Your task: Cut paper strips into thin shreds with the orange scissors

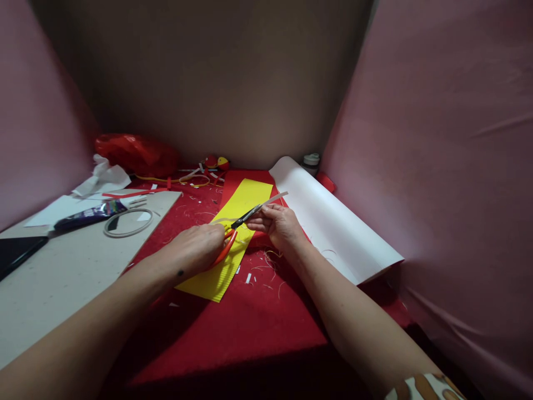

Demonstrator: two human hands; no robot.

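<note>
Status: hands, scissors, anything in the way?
Left hand gripping orange-handled scissors. Right hand pinching thin strip near the blades. Yellow sheet beneath; no visible obstruction at the blades.

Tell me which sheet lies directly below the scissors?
The yellow corrugated sheet; the red sheet lies partly beneath it, and the large white sheet sits off to the right.

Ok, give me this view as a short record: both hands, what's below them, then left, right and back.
Left hand: gripping orange-handled scissors
Right hand: pinching a thin pale strip near the blades
Below: yellow ridged sheet; red cloth littered with scraps
Left: grey board bearing a dark tube and pale ring
Right: curled white sheet
Back: red bag, left of centre
</note>
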